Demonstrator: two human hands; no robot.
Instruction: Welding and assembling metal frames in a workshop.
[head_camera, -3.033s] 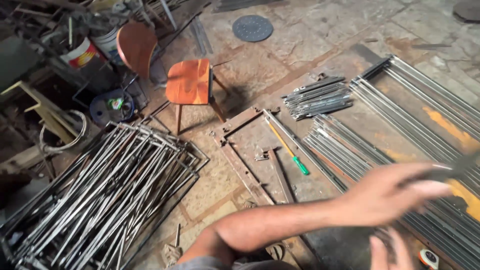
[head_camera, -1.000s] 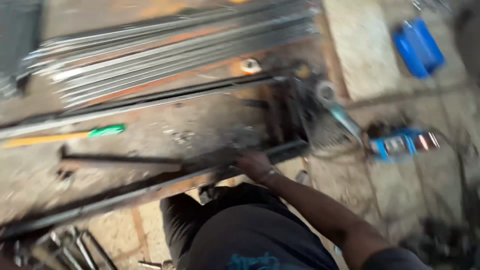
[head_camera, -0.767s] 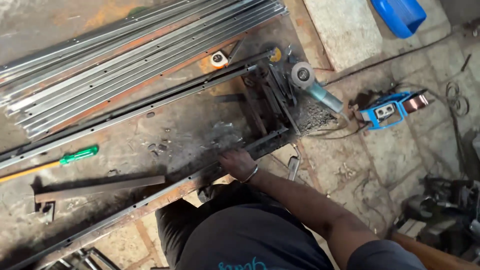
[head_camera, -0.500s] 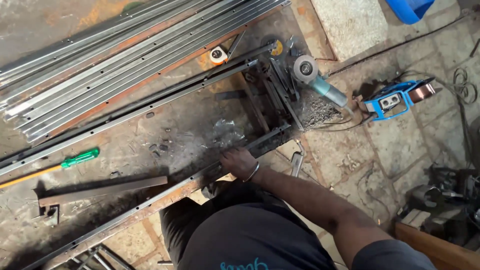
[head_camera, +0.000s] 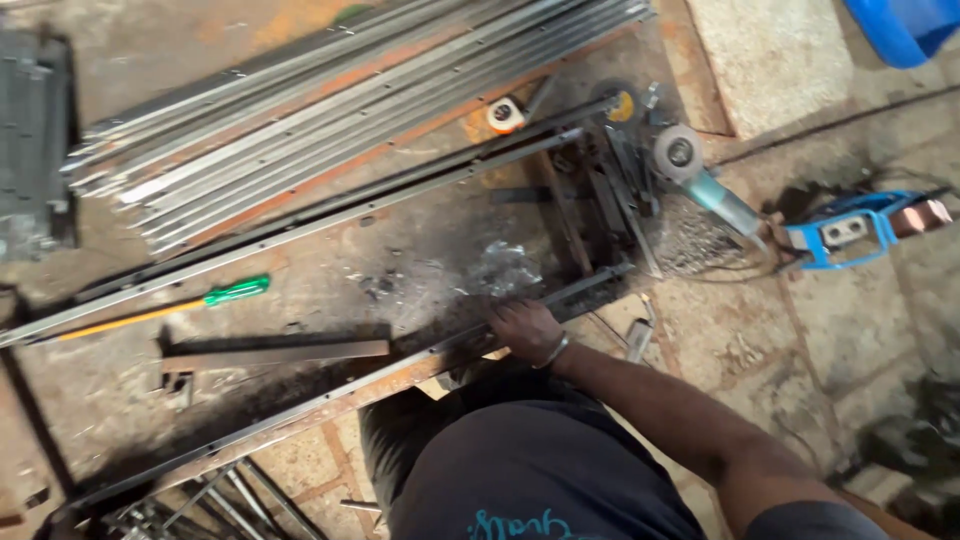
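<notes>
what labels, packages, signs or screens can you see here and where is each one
No packages, signs or screens show.
Pale label panel: small rectangle on the blue machine, right edge of view, on the stone floor.
Round label: yellow patch on a dark disc, top centre, at the end of the steel strips.
The right hand rests on a long rusty angle bar; no label shows there.
</notes>
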